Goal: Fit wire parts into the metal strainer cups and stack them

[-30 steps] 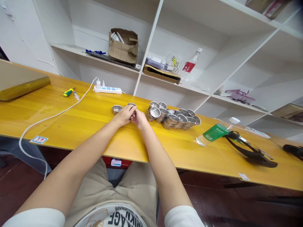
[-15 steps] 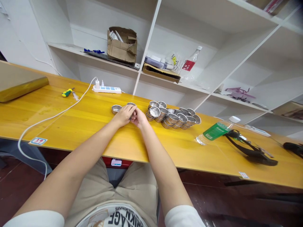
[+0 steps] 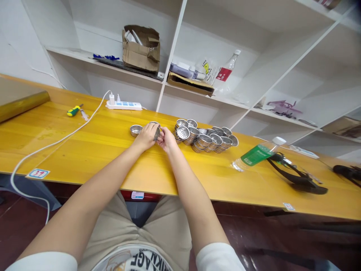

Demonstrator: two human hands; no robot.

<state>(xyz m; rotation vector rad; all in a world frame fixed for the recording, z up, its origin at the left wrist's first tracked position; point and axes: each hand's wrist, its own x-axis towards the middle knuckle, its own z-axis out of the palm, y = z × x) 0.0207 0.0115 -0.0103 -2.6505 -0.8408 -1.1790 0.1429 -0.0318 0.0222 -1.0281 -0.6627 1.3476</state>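
A perforated metal cup (image 3: 156, 134), like a sink strainer basket, is up in front of me between my two hands. My left hand (image 3: 146, 137) wraps over its left side and rim. The fingers of my right hand (image 3: 167, 140) are closed against its right side; their tips are partly hidden. Just left of my left hand, another metal cup (image 3: 136, 130) stands alone on the table. To the right of my right hand is a cluster of similar perforated cups (image 3: 204, 140), several of them stacked in one another.
The yellow table (image 3: 113, 162) carries a green-labelled bottle (image 3: 257, 154) lying tilted and a black strap (image 3: 293, 175) to the right. At left are a power strip (image 3: 124, 105), a white cable (image 3: 64, 140) and a green-yellow screwdriver (image 3: 74, 110). White shelves (image 3: 169, 56) rise behind.
My right hand has drawn slightly apart from my left, so more of the held cup's side shows. The whole view has shifted a little.
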